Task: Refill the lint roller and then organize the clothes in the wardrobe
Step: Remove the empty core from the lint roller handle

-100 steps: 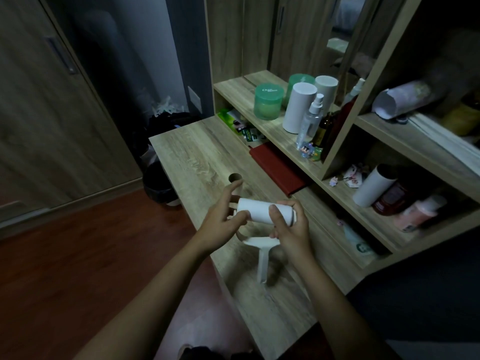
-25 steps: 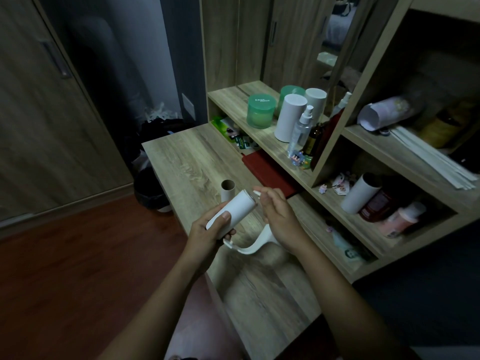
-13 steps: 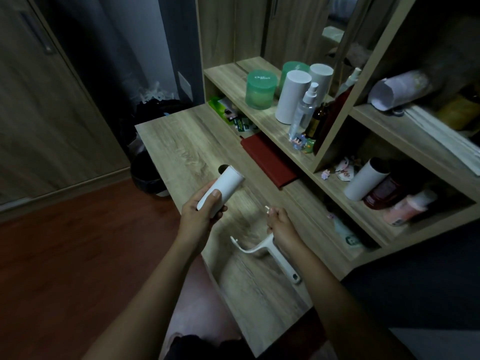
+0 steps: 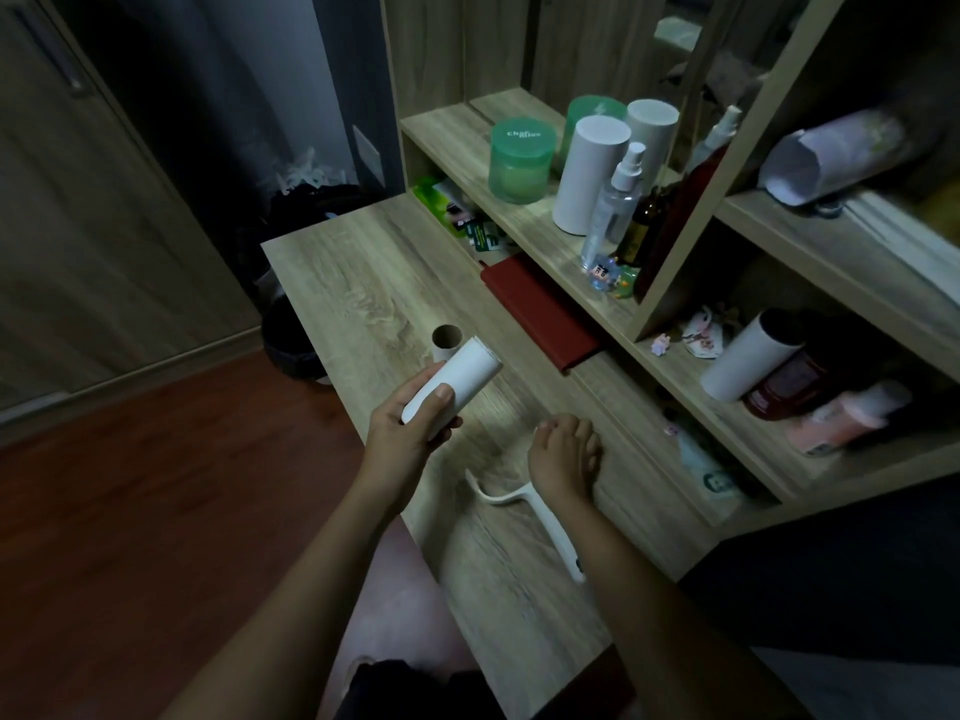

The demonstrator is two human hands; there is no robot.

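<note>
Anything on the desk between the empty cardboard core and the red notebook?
No. In the head view, only bare wood of the desk lies between the cardboard core and the red notebook.

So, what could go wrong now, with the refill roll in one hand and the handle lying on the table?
The left hand grips the white refill roll by its near end only, so it could slip. The lint roller handle lies near the table edge; the right hand or forearm above it might knock it off.
</note>
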